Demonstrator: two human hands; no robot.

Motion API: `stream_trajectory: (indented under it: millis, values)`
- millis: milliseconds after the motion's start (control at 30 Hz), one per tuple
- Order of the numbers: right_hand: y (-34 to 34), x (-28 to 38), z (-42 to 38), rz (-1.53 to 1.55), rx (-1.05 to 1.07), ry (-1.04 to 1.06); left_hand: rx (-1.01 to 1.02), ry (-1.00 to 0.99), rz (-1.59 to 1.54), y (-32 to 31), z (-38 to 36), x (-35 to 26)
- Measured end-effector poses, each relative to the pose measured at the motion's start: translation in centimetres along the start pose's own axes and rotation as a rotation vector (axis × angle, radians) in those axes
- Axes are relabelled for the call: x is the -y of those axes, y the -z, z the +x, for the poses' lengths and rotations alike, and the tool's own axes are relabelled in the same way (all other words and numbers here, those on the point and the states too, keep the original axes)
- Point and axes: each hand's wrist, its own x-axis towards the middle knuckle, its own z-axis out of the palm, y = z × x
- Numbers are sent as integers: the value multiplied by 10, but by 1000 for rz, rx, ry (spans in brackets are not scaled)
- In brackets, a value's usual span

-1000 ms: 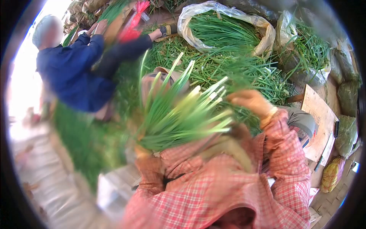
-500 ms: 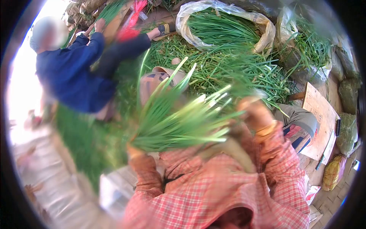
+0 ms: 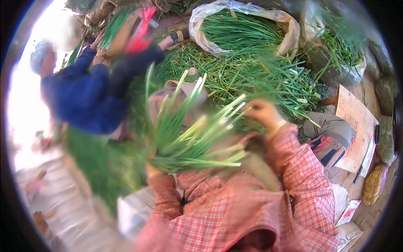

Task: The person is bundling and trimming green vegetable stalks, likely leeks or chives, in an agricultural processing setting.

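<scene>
A fanned bunch of chives [image 3: 189, 138] lies across my lap, its pale stem ends pointing right and up. My left hand [image 3: 153, 170] is wrapped round the leafy left end of the bunch, its fingers partly hidden by the leaves. Close to the pale stem ends, my right hand [image 3: 263, 113] is pinched. Whatever sits between its fingertips is too blurred to make out. Beyond the bunch rests a beige patterned cap-like item [image 3: 193, 90], partly covered by the stems.
Loose leaves and trimmings [image 3: 235, 80] cover the ground ahead. A clear plastic bag [image 3: 194, 29] holds more chives. At left, a person in blue [image 3: 84, 98] handles another bunch. On the right are a wooden board [image 3: 354, 122], a knife [image 3: 366, 157] and filled bags [image 3: 384, 101].
My right hand has moved left and slightly up, nearer the stem ends. The bunch in my left hand has shifted and spread a little. The person in blue has reached further forward.
</scene>
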Motion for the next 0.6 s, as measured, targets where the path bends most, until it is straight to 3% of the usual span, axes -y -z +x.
stream_trajectory:
  millis: [33, 100, 167, 200, 267, 433, 533, 600]
  values:
    - [11, -2, 1, 92, -113, 70, -9, 2, -6, 1, -1, -1]
    - [52, -13, 4, -6, -435, 38, -26, 5, -22, 4, -4, -2]
    - [86, -27, -1, -55, -523, -8, -47, 2, -46, 15, -3, 0]
    - [84, -21, -3, -40, -541, -2, -31, -9, -41, 49, 18, 11]
    - [76, 5, -6, 1, -559, -4, -61, -25, -87, 53, 27, 11]
    - [20, 62, 28, -259, -395, 302, -153, -51, -198, 29, 31, -1]
    - [-14, 67, 61, -564, 22, 335, -59, -134, -111, 39, 46, 6]
    - [-32, 48, 81, -233, 185, 159, 14, -210, -28, 49, 58, 14]
